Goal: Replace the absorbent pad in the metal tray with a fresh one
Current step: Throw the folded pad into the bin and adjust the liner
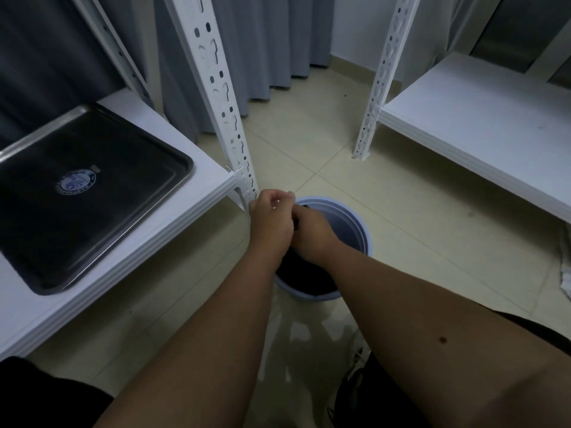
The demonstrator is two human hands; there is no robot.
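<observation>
The metal tray (173,183) lies on the white shelf at the left, with only a round sticker (75,182) on its dark bottom and no pad in it. A light blue bin (361,227) stands on the floor below the shelf corner. Both hands are pressed together over the bin's mouth. My left hand (272,220) and my right hand (313,234) have curled fingers and grip a dark, crumpled pad (297,225) between them, mostly hidden. More dark material (304,278) fills the bin under my wrists.
A perforated white shelf post (222,97) rises just left of my hands. A second white shelf (482,118) stands to the right, with its post (370,118) on the tiled floor. Grey curtains (272,41) hang behind. A pale cloth (567,273) lies at the right edge.
</observation>
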